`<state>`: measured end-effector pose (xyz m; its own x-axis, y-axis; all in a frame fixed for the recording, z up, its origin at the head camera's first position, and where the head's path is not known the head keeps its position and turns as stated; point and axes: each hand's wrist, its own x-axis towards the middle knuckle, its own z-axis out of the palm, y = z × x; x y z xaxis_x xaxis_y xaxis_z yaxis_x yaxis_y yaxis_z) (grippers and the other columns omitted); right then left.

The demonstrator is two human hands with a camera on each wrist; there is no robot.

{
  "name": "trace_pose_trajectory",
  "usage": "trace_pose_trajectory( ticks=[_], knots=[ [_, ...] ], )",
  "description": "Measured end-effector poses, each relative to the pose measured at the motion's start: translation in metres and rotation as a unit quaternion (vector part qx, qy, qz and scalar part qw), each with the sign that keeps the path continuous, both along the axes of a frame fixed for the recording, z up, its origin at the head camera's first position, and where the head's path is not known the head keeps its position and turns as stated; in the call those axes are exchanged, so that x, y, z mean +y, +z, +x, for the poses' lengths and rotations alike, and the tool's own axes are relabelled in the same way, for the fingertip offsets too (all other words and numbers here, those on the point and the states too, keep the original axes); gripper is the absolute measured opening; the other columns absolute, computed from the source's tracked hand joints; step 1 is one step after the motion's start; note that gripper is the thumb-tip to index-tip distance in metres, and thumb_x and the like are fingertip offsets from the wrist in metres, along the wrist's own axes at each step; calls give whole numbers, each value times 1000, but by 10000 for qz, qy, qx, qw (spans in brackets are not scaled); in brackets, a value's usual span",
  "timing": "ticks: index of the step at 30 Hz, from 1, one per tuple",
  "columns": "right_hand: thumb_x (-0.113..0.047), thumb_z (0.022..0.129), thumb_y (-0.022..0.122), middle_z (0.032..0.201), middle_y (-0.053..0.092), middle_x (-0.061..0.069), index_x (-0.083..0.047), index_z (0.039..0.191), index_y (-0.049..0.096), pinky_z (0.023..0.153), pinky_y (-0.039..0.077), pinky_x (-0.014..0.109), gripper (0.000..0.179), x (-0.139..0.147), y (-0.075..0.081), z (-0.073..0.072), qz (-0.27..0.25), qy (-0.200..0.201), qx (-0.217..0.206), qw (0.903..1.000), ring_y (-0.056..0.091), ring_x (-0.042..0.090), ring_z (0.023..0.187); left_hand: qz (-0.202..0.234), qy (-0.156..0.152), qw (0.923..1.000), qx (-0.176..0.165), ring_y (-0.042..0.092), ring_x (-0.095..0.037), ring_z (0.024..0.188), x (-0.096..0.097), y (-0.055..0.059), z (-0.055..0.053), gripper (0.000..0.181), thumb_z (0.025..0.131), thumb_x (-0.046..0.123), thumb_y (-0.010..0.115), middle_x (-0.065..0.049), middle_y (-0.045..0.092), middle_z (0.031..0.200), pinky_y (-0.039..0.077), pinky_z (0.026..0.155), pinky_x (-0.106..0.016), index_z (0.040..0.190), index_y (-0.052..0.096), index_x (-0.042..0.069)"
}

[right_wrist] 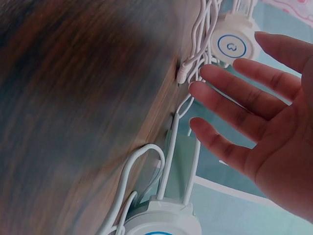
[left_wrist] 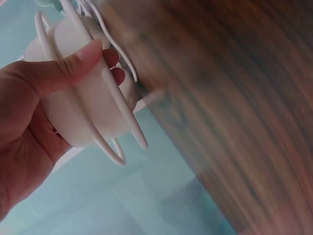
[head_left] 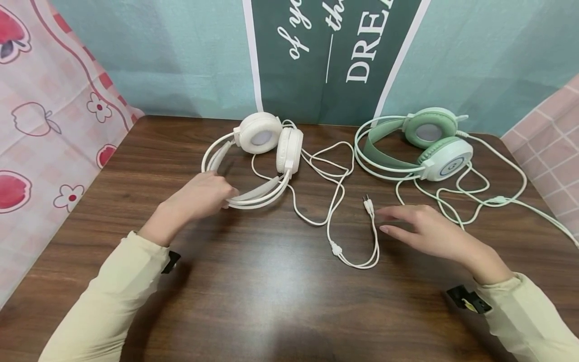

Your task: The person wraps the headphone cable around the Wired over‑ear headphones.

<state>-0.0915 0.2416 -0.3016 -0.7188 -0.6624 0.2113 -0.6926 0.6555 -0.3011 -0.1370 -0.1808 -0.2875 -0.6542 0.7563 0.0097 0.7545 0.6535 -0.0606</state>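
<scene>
My left hand (head_left: 201,195) grips the headband of a pair of white headphones (head_left: 260,199) on the brown table. In the left wrist view the thumb lies across the white band (left_wrist: 76,105) and two fingertips show behind it. The white ear cups (head_left: 261,133) are at the far side of the band. My right hand (head_left: 422,229) hovers over the table with fingers spread, holding nothing. Close to its fingertips lies the two-plug end (head_left: 368,205) of the white cable. The right wrist view shows the open palm (right_wrist: 279,147) and straight fingers.
Green headphones (head_left: 393,146) lie at the back right, their pale cable (head_left: 524,176) running off to the right. The white cable (head_left: 336,193) loops across the middle. A small splitter (head_left: 336,249) sits on it. Cloths and a lettered dark banner (head_left: 316,60) hang behind the table (head_left: 271,311).
</scene>
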Motion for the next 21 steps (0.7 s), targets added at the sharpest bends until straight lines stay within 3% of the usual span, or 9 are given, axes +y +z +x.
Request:
trace_pose_trajectory(
  ticks=[10, 21],
  knots=[
    [-8, 78, 69, 94, 67, 1, -7, 108, 63, 71, 47, 31, 31, 4, 0, -2, -86, 19, -3, 10000, 63, 13, 85, 172, -168, 9989, 401, 57, -20, 57, -9, 13, 8, 25, 57, 7, 77, 3, 57, 57, 42, 57, -39, 60, 55, 17],
    [-11, 78, 69, 92, 67, 2, -6, 104, 65, 69, 47, 35, 27, 8, 5, -7, 106, -191, 107, 9997, 62, 15, 83, 564, -577, 9928, 884, 56, -21, 56, 0, 38, 15, 33, 61, -12, 65, 4, 50, 52, 41, 65, -37, 57, 48, 16]
  ],
)
